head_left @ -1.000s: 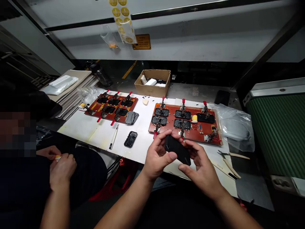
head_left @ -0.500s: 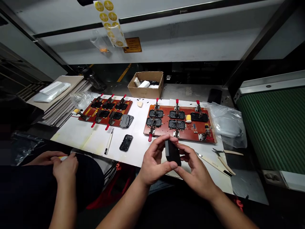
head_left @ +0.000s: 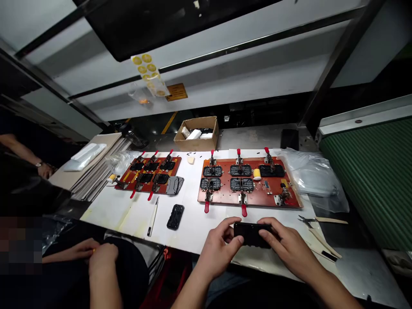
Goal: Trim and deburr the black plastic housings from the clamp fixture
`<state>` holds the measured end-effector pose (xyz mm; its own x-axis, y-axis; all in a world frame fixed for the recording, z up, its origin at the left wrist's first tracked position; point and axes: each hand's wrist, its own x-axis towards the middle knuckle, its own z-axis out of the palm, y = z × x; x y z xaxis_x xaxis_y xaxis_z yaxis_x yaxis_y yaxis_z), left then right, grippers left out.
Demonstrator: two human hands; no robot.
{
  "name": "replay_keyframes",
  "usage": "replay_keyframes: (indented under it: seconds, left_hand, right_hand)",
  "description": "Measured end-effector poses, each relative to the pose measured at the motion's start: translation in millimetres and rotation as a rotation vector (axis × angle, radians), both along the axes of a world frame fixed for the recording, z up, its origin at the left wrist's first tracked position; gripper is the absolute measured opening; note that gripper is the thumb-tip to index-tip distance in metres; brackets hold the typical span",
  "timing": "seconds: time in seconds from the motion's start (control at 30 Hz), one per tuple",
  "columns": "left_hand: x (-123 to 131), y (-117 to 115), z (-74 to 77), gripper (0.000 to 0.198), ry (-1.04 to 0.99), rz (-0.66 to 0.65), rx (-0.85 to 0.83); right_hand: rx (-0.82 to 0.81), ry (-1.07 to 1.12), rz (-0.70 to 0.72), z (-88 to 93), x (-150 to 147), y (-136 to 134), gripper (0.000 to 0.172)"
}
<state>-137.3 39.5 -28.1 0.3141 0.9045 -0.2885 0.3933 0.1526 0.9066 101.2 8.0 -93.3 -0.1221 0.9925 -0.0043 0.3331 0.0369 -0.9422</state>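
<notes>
Left hand [head_left: 219, 251] and right hand [head_left: 289, 249] hold a black part [head_left: 252, 234] between them, fingers [head_left: 229, 224] pinching its two ends, level over the desk [head_left: 193, 223] edge. Just beyond the fingers lies a red jig [head_left: 247, 195] with clamps. A co-worker's hands [head_left: 96, 255] rest left.

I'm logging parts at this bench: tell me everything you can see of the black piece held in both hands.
The black piece is a flat, oblong part, dark and matte, likely plastic. It lies level, long side across the view, just above the white table edge, near the red fixture board. The left hand pinches its left end, the right hand its right end. Finer detail is not visible.
</notes>
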Motion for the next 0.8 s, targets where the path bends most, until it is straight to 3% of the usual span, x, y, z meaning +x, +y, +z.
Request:
replay_keyframes:
  seconds: [0.13, 0.23, 0.37, 0.5, 0.63, 0.8]
  left_hand:
    - [6, 37, 0.3, 0.051, 0.103, 0.199, 0.137]
    - [31, 81, 10.7, 0.052, 0.26, 0.274, 0.29]
    - [93, 125, 9.3, 0.041, 0.52, 0.078, 0.392]
    - [145, 142, -21.1, 0.038, 0.525, -0.109, 0.348]
    - [165, 149, -46.9, 0.038, 0.559, -0.153, 0.362]
    - [168, 149, -47.3, 0.04, 0.635, -0.176, 0.428]
  right_hand:
    - [0.007, 0.001, -0.121, -50.4, -4, -15, 0.03]
    - [0.129, -0.049, -0.18, -72.7, -10, -21, 0.022]
    - [0.134, -0.053, -0.205, -76.2, -9, -18, 0.019]
    - [0.133, -0.03, -0.202, -73.3, -5, -16, 0.018]
    - [0.133, -0.019, -0.184, -74.2, -2, -16, 0.019]
    - [0.134, -0.007, -0.162, -75.0, -1, -16, 0.018]
